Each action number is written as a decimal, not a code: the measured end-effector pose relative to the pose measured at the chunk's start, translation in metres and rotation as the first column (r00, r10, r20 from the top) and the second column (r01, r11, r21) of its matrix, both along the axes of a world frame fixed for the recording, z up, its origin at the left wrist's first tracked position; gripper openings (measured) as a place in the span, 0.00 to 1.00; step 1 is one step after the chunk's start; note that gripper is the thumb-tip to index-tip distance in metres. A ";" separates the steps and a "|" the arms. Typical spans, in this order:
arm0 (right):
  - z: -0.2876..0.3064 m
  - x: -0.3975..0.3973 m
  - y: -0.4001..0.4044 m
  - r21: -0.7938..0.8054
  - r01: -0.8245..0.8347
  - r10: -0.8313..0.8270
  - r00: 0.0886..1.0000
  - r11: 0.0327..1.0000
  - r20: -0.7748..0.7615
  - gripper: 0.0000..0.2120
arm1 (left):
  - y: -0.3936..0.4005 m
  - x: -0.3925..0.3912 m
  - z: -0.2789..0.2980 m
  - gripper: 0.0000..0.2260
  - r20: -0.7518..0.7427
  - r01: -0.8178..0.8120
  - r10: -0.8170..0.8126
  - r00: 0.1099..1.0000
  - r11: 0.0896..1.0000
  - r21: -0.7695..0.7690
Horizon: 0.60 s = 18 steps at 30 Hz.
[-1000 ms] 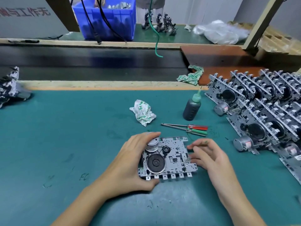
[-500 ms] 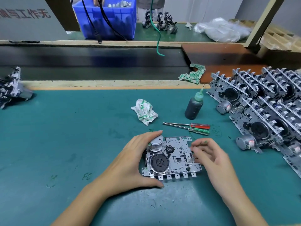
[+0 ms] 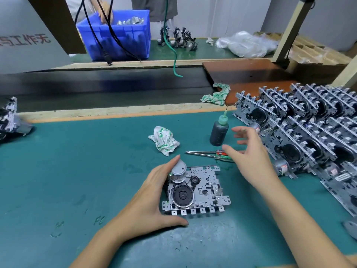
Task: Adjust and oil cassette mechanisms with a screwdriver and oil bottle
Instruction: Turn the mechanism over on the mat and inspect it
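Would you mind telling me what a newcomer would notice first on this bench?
Probably the cassette mechanism lying flat on the green mat at the near centre, gripped at its left edge by the left hand. Next, the right hand, open, beside the dark oil bottle and over the handles of the two screwdrivers. Along the right edge, rows of cassette mechanisms stand packed together.

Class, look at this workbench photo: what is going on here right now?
A person is servicing a cassette mechanism on a green mat. The left hand grips its left edge, steadying it. The right hand, open and empty, reaches toward the dark oil bottle, above two screwdrivers lying on the mat. More mechanisms are stacked at right.
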State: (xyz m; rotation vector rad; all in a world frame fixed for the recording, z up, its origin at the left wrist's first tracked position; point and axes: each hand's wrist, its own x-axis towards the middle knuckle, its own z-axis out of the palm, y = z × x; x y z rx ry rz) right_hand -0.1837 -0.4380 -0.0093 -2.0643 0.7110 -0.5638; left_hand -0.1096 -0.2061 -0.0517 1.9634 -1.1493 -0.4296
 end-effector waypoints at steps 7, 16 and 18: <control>0.018 -0.013 0.015 -0.166 -0.725 0.519 0.615 0.669 -0.594 0.55 | 0.000 0.000 0.000 0.51 0.004 0.005 -0.005 1.000 1.000 -0.014; 0.004 -0.012 0.025 -0.485 -0.729 0.378 0.673 0.483 -0.635 0.47 | -0.001 0.000 -0.003 0.53 -0.061 -0.031 0.026 0.998 0.996 -0.080; 0.011 -0.011 0.022 -0.414 -0.719 0.399 0.670 0.558 -0.626 0.44 | -0.002 0.002 -0.002 0.56 -0.243 -0.118 0.076 0.967 0.980 -0.162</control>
